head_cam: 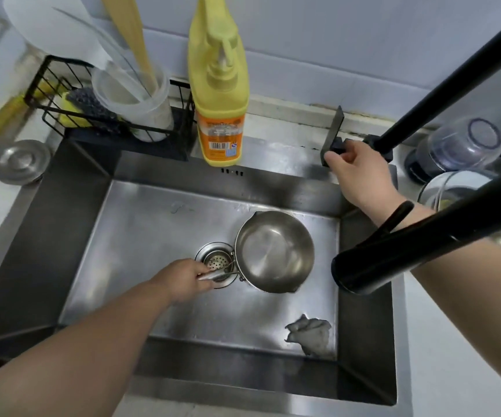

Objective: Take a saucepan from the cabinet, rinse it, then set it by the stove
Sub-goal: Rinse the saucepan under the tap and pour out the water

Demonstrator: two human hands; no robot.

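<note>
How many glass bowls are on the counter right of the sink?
2. One upside-down glass bowl sits at the back right; a second bowl sits in front of it, partly hidden behind the black faucet. More may be hidden.

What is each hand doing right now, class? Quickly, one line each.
Left hand: closed on the saucepan handle, inside the sink.
Right hand: gripping the black faucet lever.

Both forearms are showing bare, with no sleeves reaching the hands. The right wrist is wearing a thin black band [398,216]. The left hand [183,281] is wearing nothing.
</note>
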